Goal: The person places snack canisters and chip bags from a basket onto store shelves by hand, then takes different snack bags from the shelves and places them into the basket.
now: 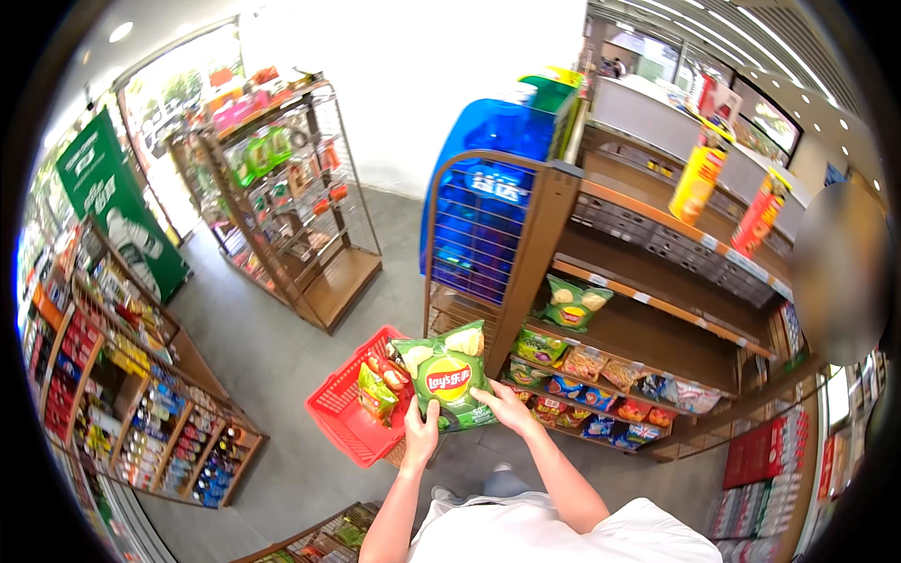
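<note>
Both my hands hold a green Lay's chip bag (450, 376) in front of my body. My left hand (422, 429) grips its lower left corner, thumb on the front. On the bag's right edge is my right hand (510, 407), thumb also on the printed face. Behind and left of the bag is a red plastic shopping basket (336, 422), partly covered by it. Inside lie a green snack bag (376, 395) and a red snack packet (388, 369). A similar green chip bag (574, 304) leans on a shelf to the right.
A brown shelving unit (654, 317) on the right carries snack bags, a yellow canister (699, 176) and a red canister (760, 214). Blue packaging (479, 204) fills its wire end. Wire display racks (288, 211) and bottle shelves (148, 415) stand left, with grey floor (232, 338) between.
</note>
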Demonstrator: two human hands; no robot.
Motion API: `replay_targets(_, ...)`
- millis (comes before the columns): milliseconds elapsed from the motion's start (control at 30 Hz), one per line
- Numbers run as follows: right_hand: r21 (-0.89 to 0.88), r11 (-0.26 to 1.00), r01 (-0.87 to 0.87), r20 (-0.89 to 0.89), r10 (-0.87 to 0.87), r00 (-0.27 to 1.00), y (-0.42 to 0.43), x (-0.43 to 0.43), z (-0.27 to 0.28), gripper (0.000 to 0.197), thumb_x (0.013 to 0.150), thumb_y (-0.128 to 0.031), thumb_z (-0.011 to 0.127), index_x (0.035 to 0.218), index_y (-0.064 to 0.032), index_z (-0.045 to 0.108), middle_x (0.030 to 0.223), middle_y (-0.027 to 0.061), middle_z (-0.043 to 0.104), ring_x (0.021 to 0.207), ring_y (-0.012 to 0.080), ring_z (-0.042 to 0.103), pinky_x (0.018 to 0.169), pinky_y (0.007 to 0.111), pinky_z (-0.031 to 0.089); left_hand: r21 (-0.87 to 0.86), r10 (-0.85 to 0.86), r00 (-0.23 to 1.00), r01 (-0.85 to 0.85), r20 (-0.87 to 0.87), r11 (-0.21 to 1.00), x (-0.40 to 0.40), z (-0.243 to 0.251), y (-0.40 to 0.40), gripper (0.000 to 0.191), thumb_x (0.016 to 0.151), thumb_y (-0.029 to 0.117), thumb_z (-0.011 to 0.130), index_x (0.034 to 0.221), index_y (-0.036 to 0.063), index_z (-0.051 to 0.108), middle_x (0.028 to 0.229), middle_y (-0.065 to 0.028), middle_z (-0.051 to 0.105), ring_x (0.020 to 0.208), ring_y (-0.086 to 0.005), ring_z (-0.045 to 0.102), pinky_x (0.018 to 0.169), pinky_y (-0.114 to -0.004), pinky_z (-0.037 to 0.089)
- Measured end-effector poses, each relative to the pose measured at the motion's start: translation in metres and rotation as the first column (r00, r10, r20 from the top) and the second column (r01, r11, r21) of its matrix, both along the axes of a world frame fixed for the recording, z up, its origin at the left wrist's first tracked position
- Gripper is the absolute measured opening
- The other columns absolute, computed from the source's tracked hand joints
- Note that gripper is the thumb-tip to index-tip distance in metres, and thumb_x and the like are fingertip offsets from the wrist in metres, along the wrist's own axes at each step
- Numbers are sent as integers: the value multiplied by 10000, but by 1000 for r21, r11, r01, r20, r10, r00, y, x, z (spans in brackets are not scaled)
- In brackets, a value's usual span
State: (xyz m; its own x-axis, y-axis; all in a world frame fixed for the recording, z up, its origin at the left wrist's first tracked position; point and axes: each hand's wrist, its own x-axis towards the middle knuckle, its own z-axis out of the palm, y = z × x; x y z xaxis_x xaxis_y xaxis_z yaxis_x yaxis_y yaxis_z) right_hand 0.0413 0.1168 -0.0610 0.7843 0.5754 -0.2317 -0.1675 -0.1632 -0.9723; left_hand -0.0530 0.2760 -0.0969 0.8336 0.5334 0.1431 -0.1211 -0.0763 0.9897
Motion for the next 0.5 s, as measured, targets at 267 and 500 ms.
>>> replay_targets(267, -59, 992, 112, 200, -98, 975, -111, -4, 8, 714, 696, -257, 807, 1272, 21, 489, 1279, 157, 538, 1193, 228, 499, 1018, 341, 379, 7, -404, 914, 404, 45, 915, 23, 0, -75, 403, 865, 107, 627, 1222, -25, 496, 1206, -141, 539, 1131, -231, 506, 974, -333, 387)
replay_targets(500, -146, 939, 312, 210, -279, 937, -230, -3, -26, 585, 640, -148, 814, 1158, -15, 578, 1130, 133, 638, 1072, 240, 588, 943, 345, 441, 213, -435, 883, 466, -175, 859, 40, -37, -180, 405, 791, 151, 717, 1147, 25, 572, 1098, -123, 599, 1000, -242, 545, 868, -354, 434)
